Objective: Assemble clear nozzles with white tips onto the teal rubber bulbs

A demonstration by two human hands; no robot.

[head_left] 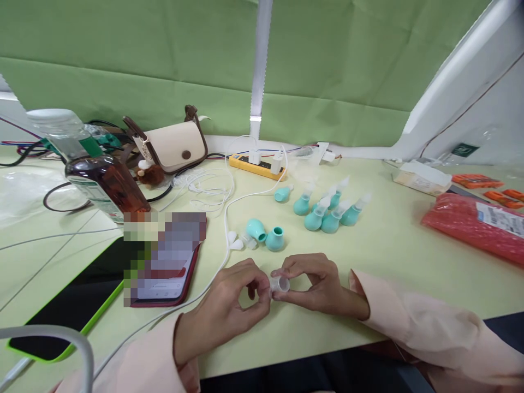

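Translucent tube (279,284) between left grip (223,302) and right grip (332,288), both tight around its ends

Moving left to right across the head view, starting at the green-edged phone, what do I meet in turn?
Green-edged phone → red-cased phone → left hand → clear plastic tube → right hand → red plastic package.

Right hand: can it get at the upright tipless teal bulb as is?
Likely yes: nothing stands between the right hand and the teal bulb, though that hand is pinching the clear piece.
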